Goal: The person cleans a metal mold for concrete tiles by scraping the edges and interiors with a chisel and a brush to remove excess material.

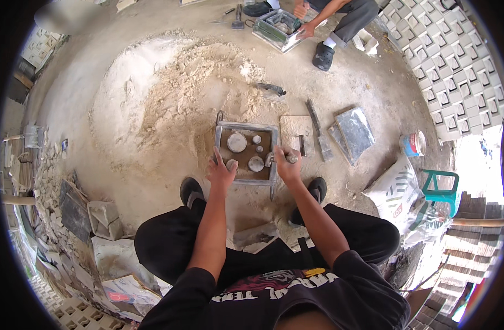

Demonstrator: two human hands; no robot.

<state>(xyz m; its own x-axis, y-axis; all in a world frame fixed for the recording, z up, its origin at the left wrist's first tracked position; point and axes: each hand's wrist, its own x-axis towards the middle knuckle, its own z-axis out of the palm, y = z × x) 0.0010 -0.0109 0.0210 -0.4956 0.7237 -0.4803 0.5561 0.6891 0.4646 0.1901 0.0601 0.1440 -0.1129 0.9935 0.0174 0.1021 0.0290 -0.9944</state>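
On the ground between my feet lies a rectangular metal-edged mould frame (246, 182) filled with brown sand. Several round grey discs of different sizes sit in it, the largest disc (236, 142) at the far left. My left hand (221, 174) rests at the frame's near left side, fingers apart, its thumb beside a small round piece (233, 164); whether it presses on it I cannot tell. At the frame's right edge my right hand (288, 165) is closed around what looks like a small hammer (291, 158), its metal head over the rim.
Pale loose sand (175, 82) is heaped beyond the frame. To the right lie a flat board (296, 129), a long-handled scraper (319, 132) and grey plates (355, 135). Farther right stand a bucket (412, 144), sacks and a green stool (441, 187). Another person's hands (307, 27) work at a second frame (274, 41).
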